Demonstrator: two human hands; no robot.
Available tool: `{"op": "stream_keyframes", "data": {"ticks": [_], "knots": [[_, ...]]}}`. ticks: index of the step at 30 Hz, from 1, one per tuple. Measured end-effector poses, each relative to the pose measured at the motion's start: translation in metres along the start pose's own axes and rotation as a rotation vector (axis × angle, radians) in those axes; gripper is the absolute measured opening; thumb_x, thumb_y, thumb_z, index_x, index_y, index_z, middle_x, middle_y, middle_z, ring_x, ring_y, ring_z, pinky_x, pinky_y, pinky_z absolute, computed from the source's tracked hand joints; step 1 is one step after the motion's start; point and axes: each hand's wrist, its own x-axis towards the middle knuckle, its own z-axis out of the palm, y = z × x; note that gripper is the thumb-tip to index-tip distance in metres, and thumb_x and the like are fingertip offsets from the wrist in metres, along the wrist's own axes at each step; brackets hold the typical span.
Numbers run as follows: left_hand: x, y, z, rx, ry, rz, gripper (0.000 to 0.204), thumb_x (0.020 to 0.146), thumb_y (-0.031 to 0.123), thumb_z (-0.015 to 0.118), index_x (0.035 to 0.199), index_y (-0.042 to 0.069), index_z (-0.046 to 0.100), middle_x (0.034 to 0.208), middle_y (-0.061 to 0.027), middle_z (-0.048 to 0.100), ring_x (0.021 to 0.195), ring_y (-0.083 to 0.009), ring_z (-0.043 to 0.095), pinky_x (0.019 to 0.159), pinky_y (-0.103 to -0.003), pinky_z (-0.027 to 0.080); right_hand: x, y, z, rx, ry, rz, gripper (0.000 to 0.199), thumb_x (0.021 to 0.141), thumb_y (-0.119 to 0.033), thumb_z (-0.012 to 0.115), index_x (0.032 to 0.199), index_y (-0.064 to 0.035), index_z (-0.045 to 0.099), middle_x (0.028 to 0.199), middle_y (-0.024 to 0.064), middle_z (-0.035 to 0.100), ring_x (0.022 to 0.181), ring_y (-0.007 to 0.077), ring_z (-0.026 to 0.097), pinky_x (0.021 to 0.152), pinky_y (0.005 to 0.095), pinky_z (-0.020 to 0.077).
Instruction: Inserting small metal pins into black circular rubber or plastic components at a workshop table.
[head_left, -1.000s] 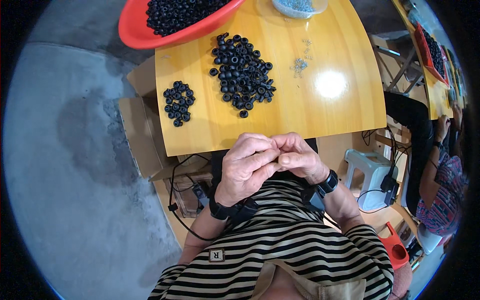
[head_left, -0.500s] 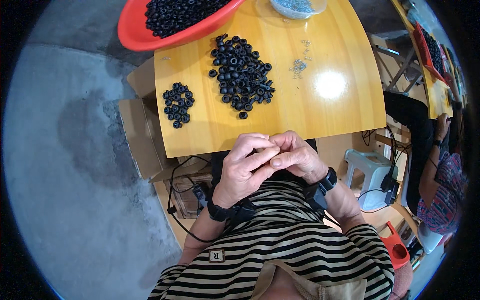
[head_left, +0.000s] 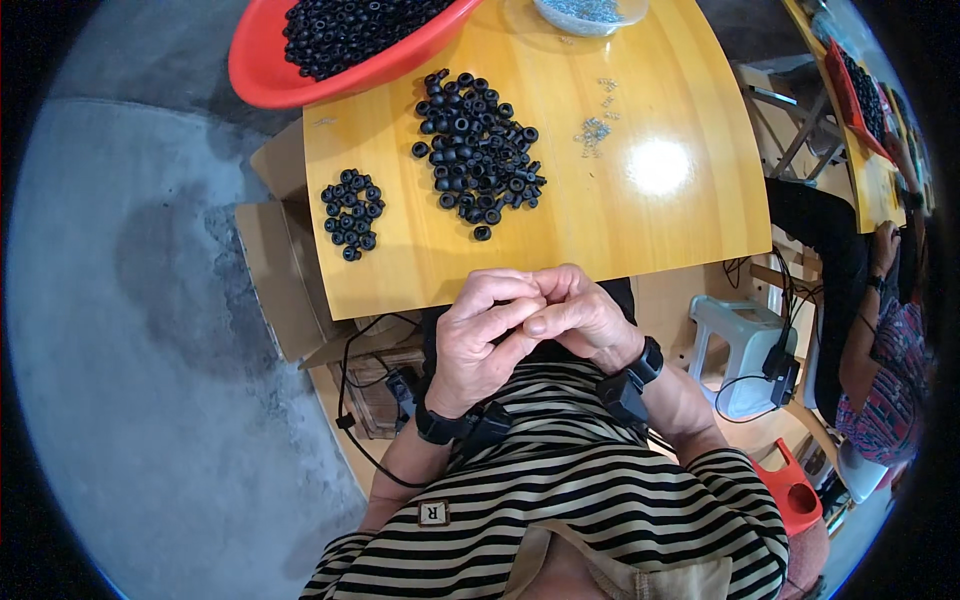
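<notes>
Two hands, the left hand (head_left: pixel 478 345) and the right hand (head_left: pixel 590 318), meet at the near edge of the table (head_left: pixel 600 225), thumbs and fingertips pressed together; I cannot tell what, if anything, they pinch. Beyond them I see a big pile of black rings (head_left: pixel 463 153), a smaller pile (head_left: pixel 348 222) to its left and small silvery bits (head_left: pixel 594 131) to its right. Farther off stand a red basin (head_left: pixel 262 92) of rings and a clear bowl (head_left: pixel 588 29). For such close fingertip work, I judge it best to brace hand against hand, press gently, and work above the table so nothing dropped gets lost
</notes>
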Motion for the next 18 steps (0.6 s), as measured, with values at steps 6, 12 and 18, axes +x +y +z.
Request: {"op": "stream_keyframes", "data": {"ticks": [6, 12, 18], "knots": [[0.001, 0.001, -0.007, -0.008, -0.109, 0.045, 0.019, 0.073, 0.001, 0.076, 0.092, 0.001, 0.071, 0.096, -0.0058, 0.064, 0.096, -0.0266, 0.061, 0.083, -0.035, 0.051, -0.006, -0.008, 0.005, -0.033, -0.081, 0.079, 0.021, 0.076, -0.010, 0.078, 0.093, -0.0023, 0.067, 0.075, -0.0057, 0.060, 0.065, 0.0027, 0.050, 0.058, 0.0183, 0.0364], [-0.001, 0.002, -0.010, -0.005, -0.196, 0.045, 0.021, 0.071, 0.002, 0.077, 0.090, 0.002, 0.071, 0.094, -0.0052, 0.064, 0.096, -0.0275, 0.061, 0.083, -0.036, 0.051, -0.010, -0.002, -0.009, -0.058, -0.163, 0.137, 0.023, 0.075, -0.010, 0.078, 0.092, -0.0008, 0.067, 0.081, -0.0025, 0.064, 0.072, 0.0058, 0.056, 0.065, 0.0208, 0.0423], [0.002, 0.006, -0.014, -0.040, -0.267, 0.036, 0.022, 0.069, 0.001, 0.077, 0.091, 0.002, 0.070, 0.095, -0.0057, 0.064, 0.095, -0.0265, 0.061, 0.082, -0.035, 0.051, -0.009, 0.004, -0.018, -0.074, -0.228, 0.120, 0.020, 0.077, -0.012, 0.078, 0.091, -0.0021, 0.067, 0.079, -0.0041, 0.063, 0.070, 0.0040, 0.055, 0.062, 0.0200, 0.0411]]}}
